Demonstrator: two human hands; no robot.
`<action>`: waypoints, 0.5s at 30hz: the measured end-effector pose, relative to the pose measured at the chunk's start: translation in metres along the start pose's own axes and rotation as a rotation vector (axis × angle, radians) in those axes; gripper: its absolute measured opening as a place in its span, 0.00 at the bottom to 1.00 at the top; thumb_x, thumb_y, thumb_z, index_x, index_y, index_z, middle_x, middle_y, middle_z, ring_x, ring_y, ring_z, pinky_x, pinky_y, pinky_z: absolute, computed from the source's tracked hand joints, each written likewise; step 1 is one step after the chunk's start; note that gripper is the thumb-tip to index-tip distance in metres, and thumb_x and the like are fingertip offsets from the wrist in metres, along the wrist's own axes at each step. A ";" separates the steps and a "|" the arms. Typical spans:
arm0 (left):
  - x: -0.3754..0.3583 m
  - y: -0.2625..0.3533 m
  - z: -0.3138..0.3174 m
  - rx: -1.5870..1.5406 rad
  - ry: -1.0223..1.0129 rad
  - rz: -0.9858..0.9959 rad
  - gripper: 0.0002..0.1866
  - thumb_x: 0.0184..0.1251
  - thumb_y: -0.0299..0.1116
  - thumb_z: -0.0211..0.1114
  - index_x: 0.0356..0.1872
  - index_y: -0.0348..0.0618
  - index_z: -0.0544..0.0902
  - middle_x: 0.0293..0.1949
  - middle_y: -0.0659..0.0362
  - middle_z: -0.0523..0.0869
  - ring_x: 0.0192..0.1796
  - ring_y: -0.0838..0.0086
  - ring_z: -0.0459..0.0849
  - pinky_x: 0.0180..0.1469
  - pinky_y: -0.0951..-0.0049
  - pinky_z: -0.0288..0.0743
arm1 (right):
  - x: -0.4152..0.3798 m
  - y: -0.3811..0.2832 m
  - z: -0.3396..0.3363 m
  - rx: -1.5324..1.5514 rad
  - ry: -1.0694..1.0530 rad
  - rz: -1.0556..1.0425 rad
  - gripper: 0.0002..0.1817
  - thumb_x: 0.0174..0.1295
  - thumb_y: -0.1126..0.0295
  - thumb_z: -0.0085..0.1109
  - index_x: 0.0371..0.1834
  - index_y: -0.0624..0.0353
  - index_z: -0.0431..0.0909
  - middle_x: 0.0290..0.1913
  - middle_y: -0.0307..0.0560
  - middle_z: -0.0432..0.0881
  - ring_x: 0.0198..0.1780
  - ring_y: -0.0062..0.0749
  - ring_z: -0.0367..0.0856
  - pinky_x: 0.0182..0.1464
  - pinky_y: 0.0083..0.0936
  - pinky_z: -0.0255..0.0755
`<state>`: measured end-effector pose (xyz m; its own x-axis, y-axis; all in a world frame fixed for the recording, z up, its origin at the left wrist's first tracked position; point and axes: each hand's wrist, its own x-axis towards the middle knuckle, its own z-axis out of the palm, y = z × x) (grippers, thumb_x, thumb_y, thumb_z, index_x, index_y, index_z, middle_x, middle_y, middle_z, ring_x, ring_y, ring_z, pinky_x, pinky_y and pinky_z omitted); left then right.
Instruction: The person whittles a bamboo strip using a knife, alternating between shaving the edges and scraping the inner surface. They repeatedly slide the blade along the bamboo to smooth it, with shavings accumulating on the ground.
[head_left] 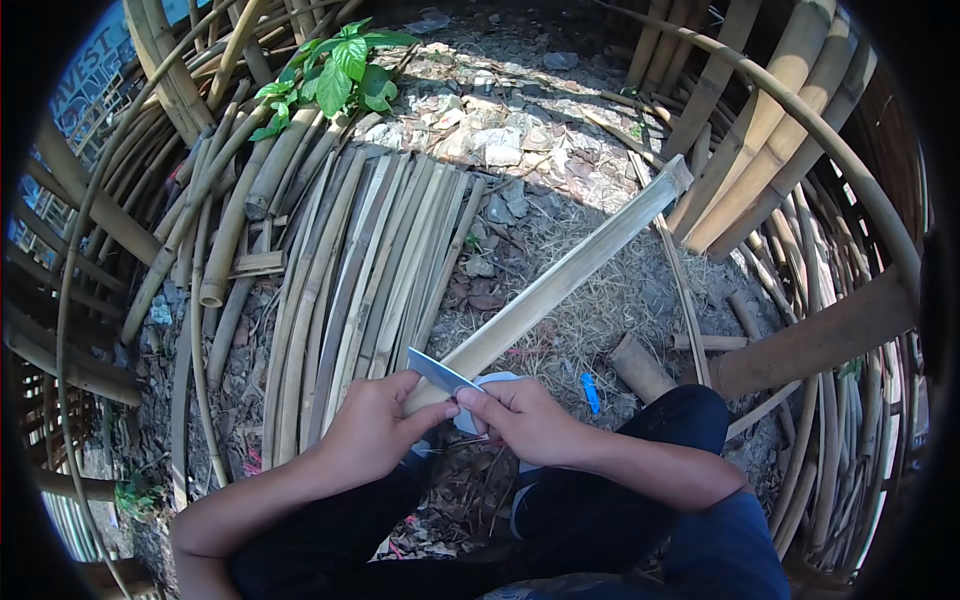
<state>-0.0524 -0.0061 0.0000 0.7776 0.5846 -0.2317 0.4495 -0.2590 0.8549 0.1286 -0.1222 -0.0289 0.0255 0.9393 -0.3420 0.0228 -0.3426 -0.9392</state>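
A long split piece of bamboo (560, 285) slants from my lap up to the right, its pale hollow inner face showing. My left hand (370, 425) is closed round its near end. In my right hand (525, 420) is a knife (435, 370), whose flat metal blade lies across the bamboo just ahead of my left thumb. The knife's handle is mostly hidden by my fingers. Both hands are close together above my lap, and a white patch of something I cannot make out shows behind my right hand.
Split bamboo strips (375, 270) lie side by side at the left. A short bamboo piece (640, 368) and a blue object (590, 392) rest on the ground to the right. Bamboo poles (780, 130) stand at the upper right; a leafy plant (340, 75) grows at the back.
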 end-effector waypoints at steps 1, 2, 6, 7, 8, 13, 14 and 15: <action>-0.001 0.002 -0.002 0.015 -0.041 -0.046 0.16 0.68 0.35 0.71 0.46 0.30 0.83 0.21 0.63 0.80 0.26 0.88 0.75 0.26 0.77 0.69 | -0.001 -0.003 -0.001 0.013 0.025 0.018 0.27 0.76 0.50 0.50 0.26 0.62 0.78 0.22 0.35 0.74 0.25 0.18 0.69 0.29 0.23 0.65; -0.001 0.003 -0.002 0.016 -0.039 -0.049 0.16 0.68 0.35 0.71 0.46 0.30 0.83 0.21 0.63 0.80 0.26 0.88 0.75 0.26 0.77 0.69 | 0.000 -0.005 -0.002 0.014 0.022 0.018 0.27 0.76 0.50 0.50 0.26 0.62 0.78 0.22 0.35 0.74 0.25 0.18 0.69 0.29 0.23 0.65; -0.003 0.014 -0.004 0.073 0.011 -0.059 0.15 0.66 0.37 0.73 0.37 0.31 0.82 0.20 0.63 0.80 0.24 0.87 0.74 0.23 0.76 0.67 | -0.002 -0.011 -0.010 -0.078 0.067 0.044 0.27 0.76 0.50 0.50 0.25 0.61 0.77 0.21 0.34 0.72 0.24 0.16 0.67 0.27 0.20 0.63; -0.003 0.016 -0.005 0.109 0.031 -0.062 0.16 0.66 0.37 0.73 0.34 0.31 0.82 0.20 0.64 0.79 0.24 0.87 0.74 0.22 0.76 0.67 | -0.002 -0.012 -0.011 -0.081 0.092 0.035 0.28 0.75 0.49 0.50 0.24 0.61 0.78 0.20 0.35 0.73 0.24 0.17 0.68 0.28 0.21 0.63; -0.003 0.015 -0.005 0.110 0.029 -0.063 0.16 0.66 0.37 0.73 0.34 0.31 0.82 0.20 0.64 0.79 0.24 0.87 0.74 0.22 0.76 0.67 | -0.001 -0.011 -0.014 -0.079 0.092 0.036 0.28 0.75 0.49 0.50 0.24 0.61 0.78 0.20 0.35 0.73 0.24 0.17 0.68 0.28 0.21 0.63; -0.004 -0.004 -0.009 0.101 0.112 -0.120 0.17 0.65 0.38 0.73 0.31 0.32 0.81 0.20 0.63 0.80 0.23 0.86 0.74 0.22 0.75 0.67 | 0.003 -0.015 -0.051 0.233 0.266 0.150 0.27 0.76 0.49 0.49 0.23 0.58 0.75 0.18 0.32 0.67 0.21 0.15 0.62 0.25 0.19 0.59; -0.004 -0.007 -0.010 0.099 0.111 -0.121 0.17 0.65 0.38 0.73 0.31 0.32 0.81 0.20 0.63 0.80 0.23 0.86 0.74 0.22 0.75 0.67 | 0.003 -0.018 -0.055 0.166 0.347 0.091 0.26 0.76 0.50 0.48 0.23 0.57 0.74 0.17 0.31 0.64 0.19 0.15 0.59 0.24 0.18 0.56; -0.004 -0.009 -0.010 0.089 0.092 -0.134 0.16 0.66 0.38 0.73 0.32 0.32 0.82 0.21 0.62 0.80 0.23 0.86 0.74 0.22 0.75 0.68 | 0.002 -0.016 -0.054 0.162 0.347 0.095 0.26 0.76 0.50 0.48 0.23 0.57 0.74 0.17 0.31 0.64 0.19 0.15 0.59 0.24 0.18 0.56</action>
<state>-0.0640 0.0019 -0.0018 0.6664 0.6853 -0.2938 0.5865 -0.2386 0.7740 0.1826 -0.1157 -0.0132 0.3570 0.8327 -0.4233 -0.1535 -0.3947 -0.9059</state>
